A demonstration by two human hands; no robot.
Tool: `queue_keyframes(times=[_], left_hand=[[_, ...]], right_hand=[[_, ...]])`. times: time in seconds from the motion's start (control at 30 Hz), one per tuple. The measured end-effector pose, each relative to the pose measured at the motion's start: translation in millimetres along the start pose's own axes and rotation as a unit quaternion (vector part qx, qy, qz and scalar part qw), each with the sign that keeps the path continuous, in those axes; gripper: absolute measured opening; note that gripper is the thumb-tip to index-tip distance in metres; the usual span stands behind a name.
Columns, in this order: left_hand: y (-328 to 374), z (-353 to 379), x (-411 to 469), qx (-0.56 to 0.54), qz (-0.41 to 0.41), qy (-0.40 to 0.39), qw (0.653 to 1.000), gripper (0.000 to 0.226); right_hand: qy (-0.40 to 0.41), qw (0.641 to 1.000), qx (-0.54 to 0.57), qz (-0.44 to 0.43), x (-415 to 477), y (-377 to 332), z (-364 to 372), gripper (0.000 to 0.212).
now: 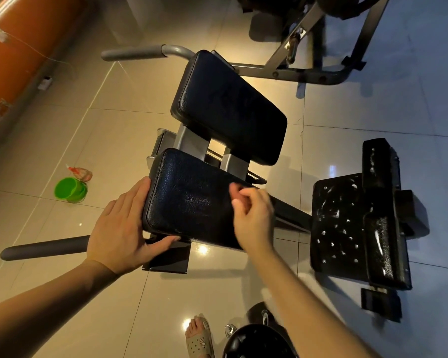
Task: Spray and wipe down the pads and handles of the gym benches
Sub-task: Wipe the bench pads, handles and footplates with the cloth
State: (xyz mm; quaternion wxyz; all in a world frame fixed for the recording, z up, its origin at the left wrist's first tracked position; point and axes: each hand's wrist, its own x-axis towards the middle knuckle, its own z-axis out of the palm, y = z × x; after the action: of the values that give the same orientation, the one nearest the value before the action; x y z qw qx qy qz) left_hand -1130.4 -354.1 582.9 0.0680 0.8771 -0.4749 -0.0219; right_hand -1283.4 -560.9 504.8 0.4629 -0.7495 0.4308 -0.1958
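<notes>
A person's left hand [122,228] lies flat against the left edge of the bench's near black pad [192,202], fingers straight, thumb under its near edge. The right hand [254,218], blurred, hovers at the pad's right side with fingers loosely curled; any pinch cannot be told. Beyond the hands sits a second pad [230,107]; far left of the left hand, a green bucket [69,190] and spray bottle [80,173] stand on the floor.

Both bare arms stretched forward.
Left hand [122,226] flat, fingers straight, thumb spread wide; right hand [254,215] fingers loosely curled, slightly blurred.
</notes>
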Motion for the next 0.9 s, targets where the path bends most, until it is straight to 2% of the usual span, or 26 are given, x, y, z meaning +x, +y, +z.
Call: queue_keyframes(times=[0.07, 0.13, 0.17, 0.27, 0.3, 0.33, 0.4, 0.47, 0.5, 0.53, 0.63, 0.67, 0.7, 0.77, 0.83, 0.9], left_hand=[[-0.6, 0.5, 0.2, 0.001, -0.002, -0.001, 1.000, 0.118], [-0.4, 1.3, -0.7, 0.001, -0.002, -0.004, 1.000, 0.118], [-0.4, 1.4, 0.0, 0.001, -0.002, -0.002, 1.000, 0.118], [-0.1, 0.9, 1.0, 0.007, 0.003, 0.000, 1.000, 0.118], [-0.1, 1.3, 0.5, 0.006, 0.000, -0.001, 1.000, 0.118], [-0.5, 1.1, 0.5, 0.006, -0.002, 0.000, 1.000, 0.118], [-0.8, 0.6, 0.0, 0.010, 0.000, -0.003, 1.000, 0.118], [-0.8, 0.5, 0.1, 0.011, -0.001, -0.002, 1.000, 0.118], [-0.5, 0.4, -0.2, 0.012, 0.001, -0.001, 1.000, 0.118], [0.0, 0.1, 0.4, 0.012, 0.004, -0.001, 1.000, 0.118], [0.4, -0.2, 0.8, 0.012, 0.003, 0.001, 1.000, 0.118], [0.5, -0.2, 0.3, 0.011, 0.001, 0.001, 1.000, 0.118], [0.4, -0.6, -0.2, 0.009, -0.001, -0.001, 1.000, 0.118], [0.6, -1.4, 0.1, 0.009, 0.003, 0.002, 1.000, 0.118], [0.6, -1.2, 0.2, 0.010, 0.006, 0.004, 1.000, 0.117], [1.1, -0.8, -0.4, 0.008, 0.005, 0.004, 1.000, 0.117]], right_hand=[[-0.054, 0.993, 0.001, -0.102, -40.9, 2.8, -4.5, 0.007], [-0.077, 0.986, -0.037, -0.145, -46.5, 30.4, -19.3, 0.009], [-0.062, 0.989, -0.051, -0.121, -32.1, 43.1, -25.4, 0.009], [0.025, 0.997, -0.028, 0.066, 24.0, 50.9, -23.3, 0.008], [0.040, 0.996, -0.017, 0.076, 29.4, 39.3, -13.5, 0.010], [0.042, 0.998, 0.000, 0.053, 23.0, 20.1, -2.5, 0.010], [0.006, 0.998, 0.037, -0.047, -15.4, -12.3, 9.5, 0.009], [-0.057, 0.986, 0.031, -0.155, -50.8, -9.0, 2.4, 0.009], [-0.065, 0.983, 0.012, -0.174, -50.3, 3.3, -5.4, 0.009], [-0.054, 0.986, -0.007, -0.155, -38.9, 16.3, -13.4, 0.009], [0.018, 0.999, -0.014, 0.034, 17.6, 27.6, -17.2, 0.007], [0.031, 0.998, -0.009, 0.047, 26.2, 18.2, -9.4, 0.008], [0.030, 0.999, 0.003, 0.033, 22.5, 1.7, 0.2, 0.009], [-0.010, 0.998, 0.028, -0.058, -11.5, -25.0, 10.2, 0.006], [-0.067, 0.987, 0.027, -0.143, -45.2, -18.2, 2.2, 0.005], [-0.070, 0.990, 0.004, -0.124, -35.7, 3.4, -13.0, 0.004]])
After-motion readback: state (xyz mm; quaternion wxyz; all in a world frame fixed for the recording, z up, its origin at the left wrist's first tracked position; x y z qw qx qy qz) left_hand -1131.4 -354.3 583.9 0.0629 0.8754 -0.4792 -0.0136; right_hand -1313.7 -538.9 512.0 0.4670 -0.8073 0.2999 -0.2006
